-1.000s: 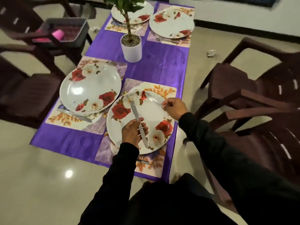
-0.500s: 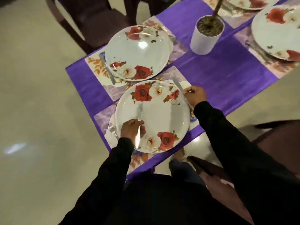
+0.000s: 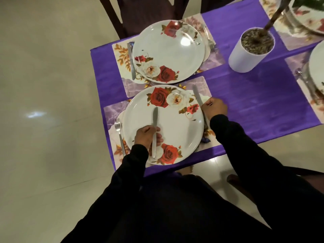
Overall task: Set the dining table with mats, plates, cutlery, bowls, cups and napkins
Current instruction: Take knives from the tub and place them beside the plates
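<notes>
A white plate with red roses (image 3: pixel 175 127) lies on a floral mat (image 3: pixel 114 109) near the table's front edge. My left hand (image 3: pixel 147 135) grips a table knife (image 3: pixel 154 120) above the plate, blade pointing away from me. At the plate's right rim my right hand (image 3: pixel 213 106) holds a second knife (image 3: pixel 197 95), which lies low over the mat. A fork (image 3: pixel 120 135) rests on the mat left of the plate. Behind it a second rose plate (image 3: pixel 168 51) sits on its own mat, with a knife (image 3: pixel 131 62) along its left side.
A purple cloth (image 3: pixel 254 102) covers the table. A white pot with a plant (image 3: pixel 250 51) stands at mid-table. More mats, plates and cutlery (image 3: pixel 306 81) show at the right edge. A dark chair (image 3: pixel 145 13) stands behind the far plate, another (image 3: pixel 235 181) beside my right arm.
The camera has tilted down and closer over the near plate. My right hand has lowered its knife toward the mat at the plate's right rim. My left hand still holds its knife over the plate.
</notes>
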